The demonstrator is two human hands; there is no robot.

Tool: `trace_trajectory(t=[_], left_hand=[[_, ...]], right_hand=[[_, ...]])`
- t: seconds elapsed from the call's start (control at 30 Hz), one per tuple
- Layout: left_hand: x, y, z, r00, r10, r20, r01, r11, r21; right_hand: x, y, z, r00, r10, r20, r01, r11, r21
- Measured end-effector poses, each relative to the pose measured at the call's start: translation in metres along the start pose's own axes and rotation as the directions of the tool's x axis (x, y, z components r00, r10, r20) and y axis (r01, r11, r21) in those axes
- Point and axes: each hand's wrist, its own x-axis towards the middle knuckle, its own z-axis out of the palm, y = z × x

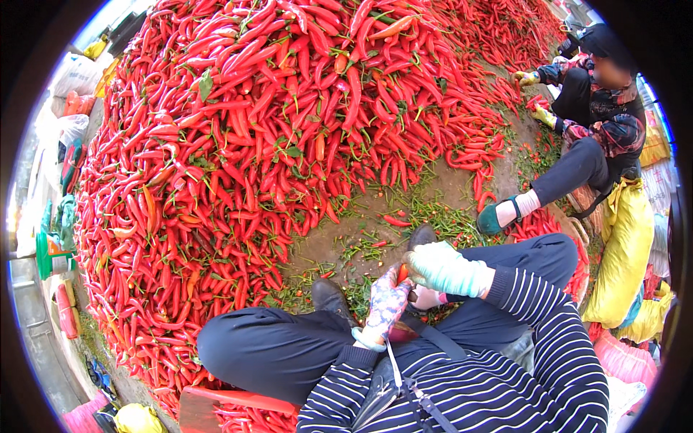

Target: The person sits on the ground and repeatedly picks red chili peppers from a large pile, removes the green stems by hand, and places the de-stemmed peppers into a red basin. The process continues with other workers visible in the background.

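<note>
My left hand [387, 300], in a floral-patterned glove, grips a red chili pepper [402, 274] above my lap. My right hand [441, 268], wearing a white and pale teal glove, is curled up against the upper end of that pepper. Its fingertips are turned away from the view, so what they pinch is hidden. Directly before me rises a large heap of red chili peppers [260, 124], many with green stems. Cut or pulled green stems [373, 246] lie scattered on the ground between my feet and the heap.
A co-worker [595, 113] in yellow gloves sits at the right by the heap. Peppers fill a basket [578, 230] beside my right knee and a red-rimmed container [238, 398] by my left thigh. Yellow sacks [622, 254] stand at the right; a green bucket [51, 254] stands left.
</note>
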Motion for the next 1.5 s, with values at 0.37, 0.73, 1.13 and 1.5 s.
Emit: trace_trajectory(t=[0.37,0.73,1.13,1.5], left_hand=[[-0.003,0.006,-0.006,0.925,0.34,-0.171,-0.228,0.855,0.466],[0.003,-0.004,0.001,0.964,-0.108,-0.244,0.095,0.993,-0.064],[0.032,-0.036,-0.006,0.916,-0.293,-0.273,0.253,0.952,-0.173],[0.02,0.005,0.006,0.967,-0.234,0.104,0.251,0.782,-0.57]], right_hand=[[-0.003,0.0,-0.02,0.946,0.25,0.206,-0.32,0.614,0.722],[0.026,0.038,0.014,0.937,0.165,0.308,-0.253,0.929,0.271],[0.131,0.099,0.094,0.982,0.18,-0.062,-0.189,0.961,-0.201],[0.048,0.001,-0.013,1.0,0.011,-0.029,-0.011,1.0,-0.014]])
